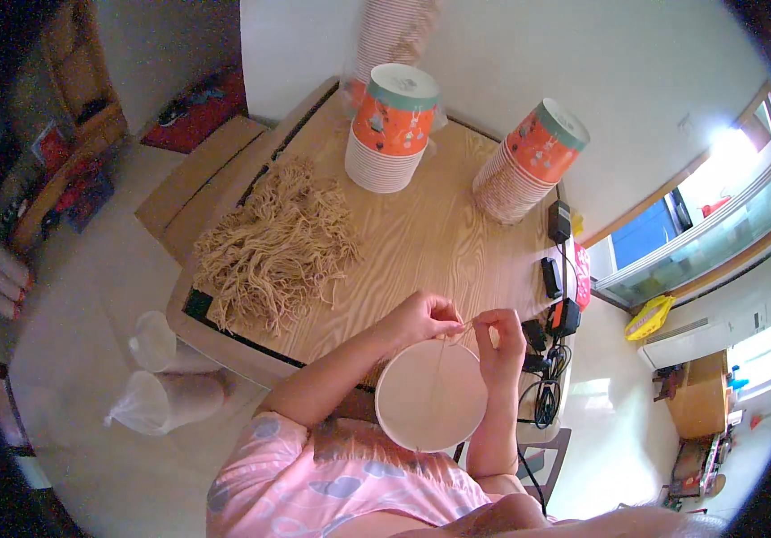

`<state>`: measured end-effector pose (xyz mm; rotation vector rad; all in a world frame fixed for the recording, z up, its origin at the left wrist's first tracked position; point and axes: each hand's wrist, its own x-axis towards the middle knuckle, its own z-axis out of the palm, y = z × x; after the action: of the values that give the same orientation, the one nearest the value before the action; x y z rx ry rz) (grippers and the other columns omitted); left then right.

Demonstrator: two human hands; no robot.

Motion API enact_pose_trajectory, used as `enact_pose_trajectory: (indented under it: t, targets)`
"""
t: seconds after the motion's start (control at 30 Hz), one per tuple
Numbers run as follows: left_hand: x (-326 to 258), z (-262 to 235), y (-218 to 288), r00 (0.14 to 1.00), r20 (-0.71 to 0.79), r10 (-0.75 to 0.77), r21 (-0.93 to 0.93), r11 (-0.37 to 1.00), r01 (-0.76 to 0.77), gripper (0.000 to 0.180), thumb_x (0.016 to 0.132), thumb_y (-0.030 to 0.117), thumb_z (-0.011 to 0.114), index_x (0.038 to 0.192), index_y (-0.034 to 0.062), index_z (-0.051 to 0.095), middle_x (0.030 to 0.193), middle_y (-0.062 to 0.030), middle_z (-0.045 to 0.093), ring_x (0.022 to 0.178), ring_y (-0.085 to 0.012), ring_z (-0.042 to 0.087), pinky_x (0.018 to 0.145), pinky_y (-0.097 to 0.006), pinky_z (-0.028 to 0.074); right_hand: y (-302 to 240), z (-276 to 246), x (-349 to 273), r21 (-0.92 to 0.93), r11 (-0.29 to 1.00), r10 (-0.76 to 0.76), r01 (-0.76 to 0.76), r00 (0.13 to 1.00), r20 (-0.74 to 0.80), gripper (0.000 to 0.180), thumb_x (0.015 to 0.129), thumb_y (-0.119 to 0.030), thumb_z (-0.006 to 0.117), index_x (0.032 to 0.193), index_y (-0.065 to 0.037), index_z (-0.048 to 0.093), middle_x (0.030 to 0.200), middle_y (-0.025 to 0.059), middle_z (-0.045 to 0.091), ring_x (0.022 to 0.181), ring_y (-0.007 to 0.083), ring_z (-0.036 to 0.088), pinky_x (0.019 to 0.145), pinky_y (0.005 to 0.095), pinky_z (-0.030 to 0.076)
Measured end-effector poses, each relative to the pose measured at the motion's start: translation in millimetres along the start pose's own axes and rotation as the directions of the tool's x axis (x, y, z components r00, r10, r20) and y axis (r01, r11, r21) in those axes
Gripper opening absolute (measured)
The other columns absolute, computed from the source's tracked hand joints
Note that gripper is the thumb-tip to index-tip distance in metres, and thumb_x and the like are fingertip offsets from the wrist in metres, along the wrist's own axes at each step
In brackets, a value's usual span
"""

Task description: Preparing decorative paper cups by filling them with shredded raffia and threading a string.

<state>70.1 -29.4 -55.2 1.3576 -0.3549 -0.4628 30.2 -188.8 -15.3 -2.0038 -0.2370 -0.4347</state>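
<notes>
A white paper bucket [423, 403] with its round mouth toward me rests against my front at the near table edge. Above its far rim, my left hand [428, 316] pinches a thin tan cord [466, 325]. My right hand [500, 344] grips the same cord, its fingers bent, close to the left fingertips. A strand runs down across the bucket's mouth; whether it passes through the rim is too small to tell. To the left on the table lies a loose heap of tan cords [282, 247].
Upside-down stacks of orange and green paper buckets stand at the back middle [393, 134] and back right [533, 161] of the wooden table [412, 242]. Black power adapters [565, 316] and coiled cable [547, 399] line the right edge. Plastic-wrapped stacks [170, 402] lie on the left floor.
</notes>
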Motion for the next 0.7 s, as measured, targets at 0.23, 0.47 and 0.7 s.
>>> enact_pose_trajectory:
  t: [0.23, 0.47, 0.7]
  targets:
    - [-30.7, 12.5, -13.0, 0.999, -0.037, 0.029, -0.036, 0.999, -0.031, 0.011, 0.08, 0.012, 0.065, 0.079, 0.0018, 0.061, 0.068, 0.0023, 0.059, 0.063, -0.0035, 0.051, 0.057, -0.021, 0.043, -23.2, -15.8, -30.3, -0.252, 0.963, 0.143, -0.092, 0.97, 0.194, 0.027, 0.071, -0.012, 0.071, 0.091, -0.004, 0.054, 0.085, 0.0098, 0.058, 0.079, 0.0224, 0.058, 0.072, 0.0313, 0.046]
    - [-42.6, 15.4, -13.0, 0.992, -0.124, 0.001, -0.06, 0.998, -0.008, 0.01, 0.081, 0.012, 0.064, 0.08, 0.0022, 0.061, 0.069, 0.0022, 0.059, 0.062, -0.0029, 0.051, 0.057, -0.021, 0.043, -29.2, -17.9, -45.3, -0.372, 0.928, 0.139, -0.032, 0.954, 0.264, 0.026, 0.071, -0.016, 0.072, 0.088, -0.004, 0.057, 0.085, 0.0091, 0.059, 0.081, 0.0262, 0.058, 0.072, 0.0354, 0.046]
    - [-39.1, 11.8, -14.8, 0.996, -0.087, 0.015, 0.001, 1.0, -0.015, 0.011, 0.08, 0.013, 0.066, 0.083, 0.0023, 0.064, 0.073, 0.0004, 0.063, 0.064, -0.0041, 0.054, 0.059, -0.021, 0.045, -22.5, -9.8, -42.8, -0.194, 0.977, 0.101, -0.083, 0.992, 0.082, 0.01, 0.074, -0.004, 0.068, 0.075, -0.001, 0.058, 0.074, 0.0096, 0.06, 0.071, 0.0238, 0.059, 0.065, 0.0313, 0.047]
